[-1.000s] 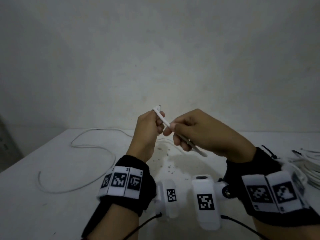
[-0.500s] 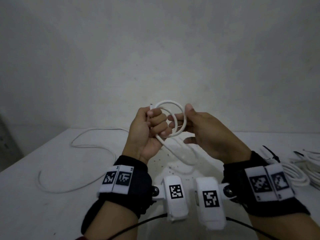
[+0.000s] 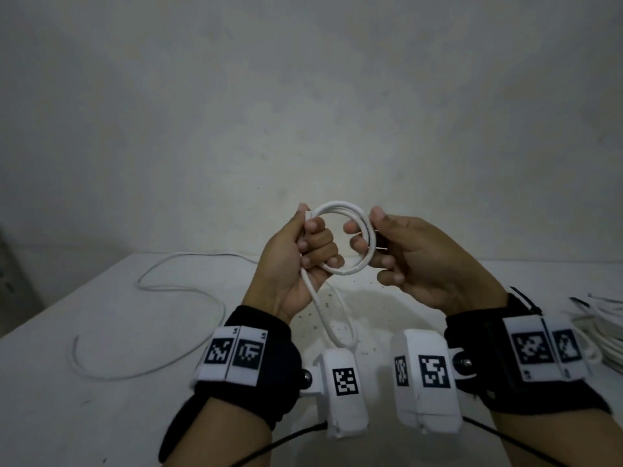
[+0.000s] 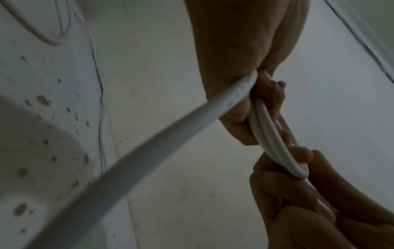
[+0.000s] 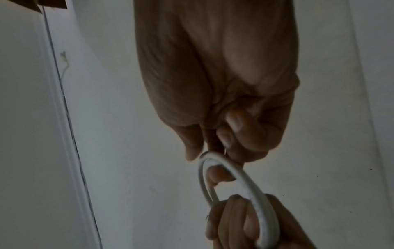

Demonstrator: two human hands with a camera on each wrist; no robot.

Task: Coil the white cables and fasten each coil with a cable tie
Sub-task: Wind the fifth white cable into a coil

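A white cable is wound into a small coil (image 3: pixel 339 207) of about two turns, held upright in the air above the white table (image 3: pixel 101 416). My left hand (image 3: pixel 308 227) grips the coil's left side, fingers curled through the ring. My right hand (image 3: pixel 365 224) pinches the right side between thumb and fingers. The loose tail (image 3: pixel 318 306) drops from the left fist to the table and trails off leftward in wide curves (image 3: pixel 188 291). The left wrist view shows the coil (image 4: pixel 275 143) between both hands, the right wrist view shows the coil (image 5: pixel 245 182) edge-on.
A heap of white cables (image 3: pixel 606 335) lies at the table's right edge, with a black cable tie (image 3: pixel 577 301) beside it. A plain wall (image 3: pixel 303 112) stands behind the table. Dark specks (image 3: pixel 337 328) dot the tabletop under my hands.
A second ago both hands held a straight cable end. It has since been bent into a ring of about two turns, and my right hand now pinches the ring's right side.
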